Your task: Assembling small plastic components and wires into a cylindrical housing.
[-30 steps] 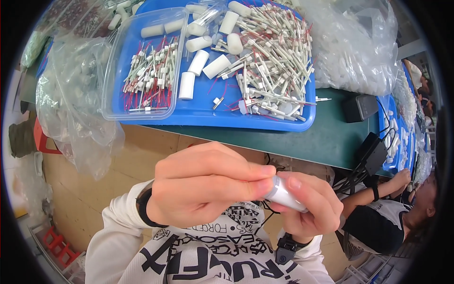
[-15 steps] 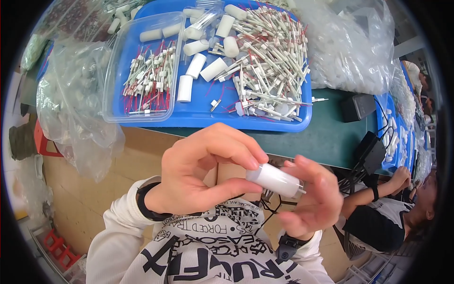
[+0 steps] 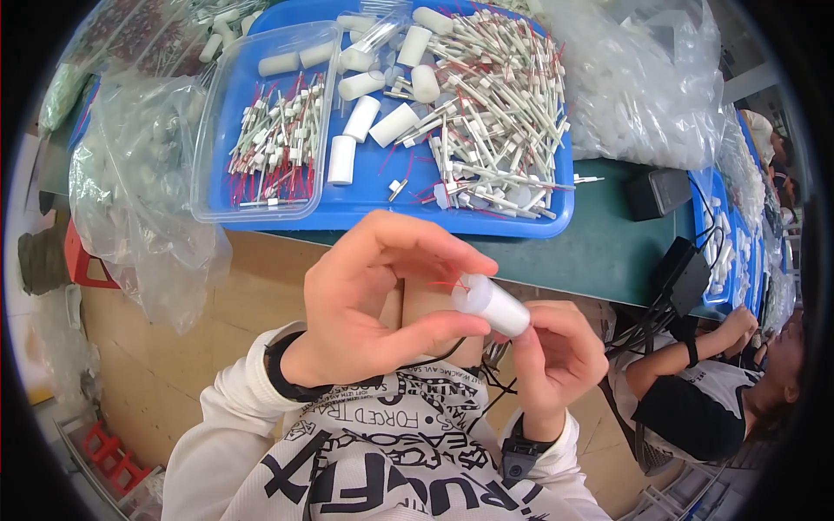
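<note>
A white cylinder (image 3: 498,308) with thin red wires (image 3: 445,284) at its left end is tilted between my hands, above my lap. My right hand (image 3: 563,352) pinches the cylinder's right end between thumb and fingers. Around the wired end, my left hand (image 3: 365,300) has its thumb and fingers apart; the thumb tip lies against or very close to the cylinder, and the index fingertip sits just above it. Beyond my hands, a blue tray (image 3: 365,221) holds a heap of thin white rods with red wires (image 3: 504,113) and several loose white cylinders (image 3: 341,161).
A clear plastic box (image 3: 204,195) with wired rods stands in the tray's left part. Plastic bags (image 3: 143,191) flank the tray. Black adapters (image 3: 658,193) and cables lie on the green table (image 3: 599,260) at right. Another person (image 3: 695,399) sits at the right.
My right fingers have closed on the cylinder's right end, which earlier showed a clear rim and a thin pin. My left fingers have loosened, and red wires now show at the left end.
</note>
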{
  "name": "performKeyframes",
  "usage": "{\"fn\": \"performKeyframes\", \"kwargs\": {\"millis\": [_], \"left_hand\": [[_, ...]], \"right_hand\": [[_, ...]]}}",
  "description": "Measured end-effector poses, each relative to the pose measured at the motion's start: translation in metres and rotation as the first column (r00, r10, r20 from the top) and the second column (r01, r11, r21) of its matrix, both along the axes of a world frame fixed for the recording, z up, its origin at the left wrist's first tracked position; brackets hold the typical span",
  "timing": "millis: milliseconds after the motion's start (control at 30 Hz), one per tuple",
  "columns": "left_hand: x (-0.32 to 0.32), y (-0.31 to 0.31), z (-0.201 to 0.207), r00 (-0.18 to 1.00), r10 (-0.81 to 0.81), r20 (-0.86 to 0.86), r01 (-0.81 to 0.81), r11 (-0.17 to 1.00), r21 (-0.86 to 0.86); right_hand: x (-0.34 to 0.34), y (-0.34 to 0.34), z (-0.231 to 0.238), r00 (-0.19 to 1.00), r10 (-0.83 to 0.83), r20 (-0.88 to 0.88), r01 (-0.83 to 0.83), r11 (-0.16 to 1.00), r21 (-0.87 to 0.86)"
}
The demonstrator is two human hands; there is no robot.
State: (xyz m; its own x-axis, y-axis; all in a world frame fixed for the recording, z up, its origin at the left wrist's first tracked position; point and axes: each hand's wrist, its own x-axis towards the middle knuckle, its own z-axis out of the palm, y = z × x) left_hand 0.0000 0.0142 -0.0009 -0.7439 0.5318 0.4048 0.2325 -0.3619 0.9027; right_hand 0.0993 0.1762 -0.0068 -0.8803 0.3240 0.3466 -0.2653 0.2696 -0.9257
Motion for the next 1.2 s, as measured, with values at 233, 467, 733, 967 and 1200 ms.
{"fn": "performKeyframes", "kwargs": {"millis": [233, 467, 733, 967, 1200], "left_hand": [[0.009, 0.021, -0.011, 0.975, -0.012, 0.221, -0.018, 0.991, 0.134], [0.013, 0.03, -0.017, 0.991, 0.097, 0.09, -0.109, 0.985, 0.136], [0.015, 0.036, -0.012, 0.95, 0.246, -0.195, -0.258, 0.965, -0.04], [0.006, 0.033, -0.01, 0.864, 0.239, -0.443, -0.34, 0.926, -0.163], [-0.006, 0.016, -0.015, 0.97, 0.022, -0.242, -0.057, 0.988, -0.14]], "right_hand": [[0.007, -0.023, -0.014, 0.985, 0.122, 0.126, -0.018, 0.785, -0.62], [0.014, -0.002, -0.028, 0.959, 0.278, 0.059, -0.225, 0.869, -0.441], [-0.017, -0.009, 0.006, 0.918, 0.334, 0.214, -0.083, 0.689, -0.72], [-0.016, -0.01, -0.006, 0.847, 0.508, 0.156, -0.105, 0.448, -0.888], [-0.018, -0.009, 0.007, 0.831, 0.554, 0.052, -0.064, 0.187, -0.98]]}}
